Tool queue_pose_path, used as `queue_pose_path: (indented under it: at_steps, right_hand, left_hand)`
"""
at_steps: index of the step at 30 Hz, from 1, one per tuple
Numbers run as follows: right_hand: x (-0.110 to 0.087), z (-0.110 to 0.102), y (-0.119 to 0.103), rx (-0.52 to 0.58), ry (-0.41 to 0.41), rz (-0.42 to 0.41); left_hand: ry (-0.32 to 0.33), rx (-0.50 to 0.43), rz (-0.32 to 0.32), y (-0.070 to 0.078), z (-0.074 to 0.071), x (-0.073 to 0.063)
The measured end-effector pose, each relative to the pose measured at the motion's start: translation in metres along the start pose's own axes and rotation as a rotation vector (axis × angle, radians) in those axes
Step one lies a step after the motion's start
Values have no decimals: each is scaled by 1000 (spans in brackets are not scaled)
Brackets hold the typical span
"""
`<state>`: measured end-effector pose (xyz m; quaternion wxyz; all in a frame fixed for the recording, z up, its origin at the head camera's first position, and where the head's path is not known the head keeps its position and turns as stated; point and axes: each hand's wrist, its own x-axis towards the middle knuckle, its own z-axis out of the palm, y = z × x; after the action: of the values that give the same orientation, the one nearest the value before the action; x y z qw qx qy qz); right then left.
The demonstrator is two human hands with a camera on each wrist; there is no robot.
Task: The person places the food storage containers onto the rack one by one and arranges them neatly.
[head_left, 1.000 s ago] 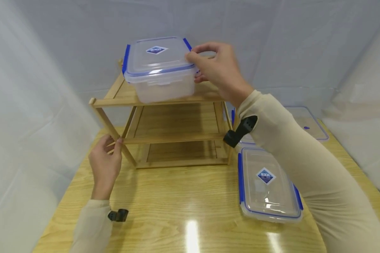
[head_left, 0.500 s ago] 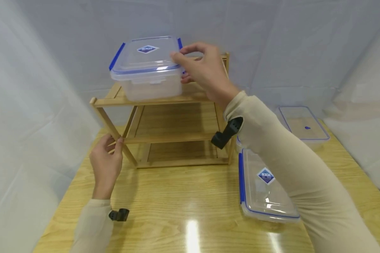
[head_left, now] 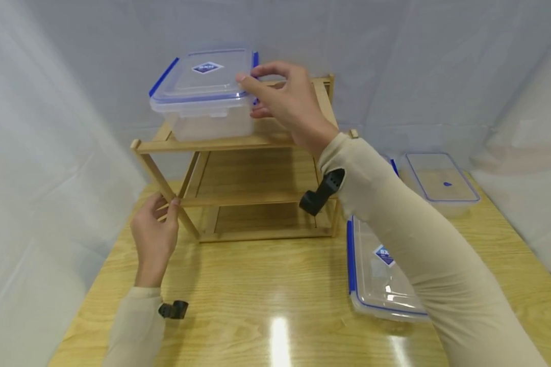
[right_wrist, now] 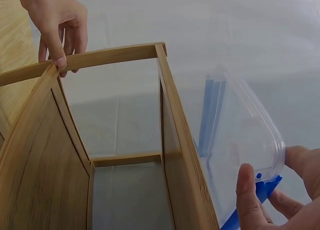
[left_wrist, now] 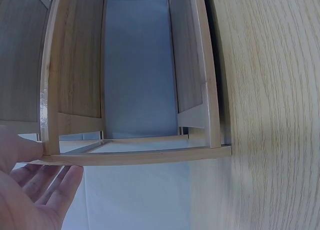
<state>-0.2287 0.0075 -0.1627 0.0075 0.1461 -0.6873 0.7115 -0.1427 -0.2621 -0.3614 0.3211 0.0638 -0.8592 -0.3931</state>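
Note:
A clear food storage container (head_left: 202, 120) with a blue-edged lid and blue side clips sits at the left part of the top shelf of a three-tier wooden rack (head_left: 252, 199). My right hand (head_left: 296, 104) grips its right side, thumb on the lid's edge and other fingers around the clip. In the right wrist view the container (right_wrist: 250, 120) appears beside the top shelf's edge. My left hand (head_left: 155, 237) pinches the rack's front left post at the middle shelf, thumb and fingers on opposite sides, as the left wrist view also shows.
A flat lidded container (head_left: 381, 275) lies on the wooden table (head_left: 239, 306) to the right of the rack, partly under my right sleeve. Farther back right stands another clear lidded container (head_left: 441, 178). White sheeting (head_left: 395, 61) hangs behind and at both sides.
My right hand has moved the container leftward along the top of the rack, and more of the top shelf's right end shows. My left hand has stayed on the post.

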Motion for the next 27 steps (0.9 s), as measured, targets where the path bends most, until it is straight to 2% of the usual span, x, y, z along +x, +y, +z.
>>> queue_pose_path:
  at_steps: [8,15,21,27]
  right_hand:
    - [-4,-4,-1,-41,-62,-11]
    - [-12,-18,-3,-101,-87,-10]
    - [-28,-38,-3,-104,-93,-90]
    - [-51,-67,-4,-150,-91,-92]
  left_hand:
    - [-6,-16,-21,1,0,-1]
    - [-10,-25,-23,2,1,0]
    - [-14,-26,-26,3,2,0]
    - [-22,-12,-23,2,1,0]
